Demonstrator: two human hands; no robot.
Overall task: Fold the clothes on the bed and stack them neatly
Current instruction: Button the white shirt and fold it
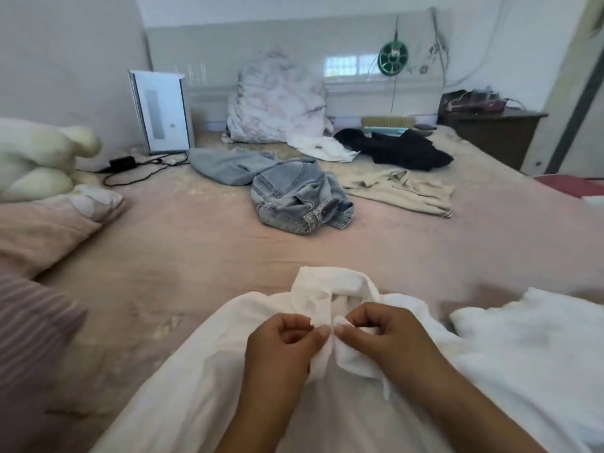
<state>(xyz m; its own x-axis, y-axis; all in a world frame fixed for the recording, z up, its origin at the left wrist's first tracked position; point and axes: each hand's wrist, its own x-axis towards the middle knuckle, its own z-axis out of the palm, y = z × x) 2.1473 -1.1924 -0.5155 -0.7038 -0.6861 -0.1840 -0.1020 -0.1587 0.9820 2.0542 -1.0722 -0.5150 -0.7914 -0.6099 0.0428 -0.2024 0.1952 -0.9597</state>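
Note:
A white collared shirt [202, 364] lies spread on the pink bed [196, 250] right in front of me. My left hand [281, 348] and my right hand [385, 338] meet just below its collar, each pinching one edge of the shirt front between thumb and fingers. Farther up the bed lie crumpled light-blue jeans [294, 197], a grey-blue garment [225, 165], a beige shirt [405, 191], a black garment [398, 148] and a small white cloth [320, 147].
A white fluffy blanket [529, 341] lies at my right. Pink pillows [42, 230] and a cream plush toy [36, 158] sit at the left. By the headboard are a white appliance [163, 112] with cables, a bundled quilt [277, 103] and a brush [389, 124]. A dark nightstand [490, 132] stands at the far right.

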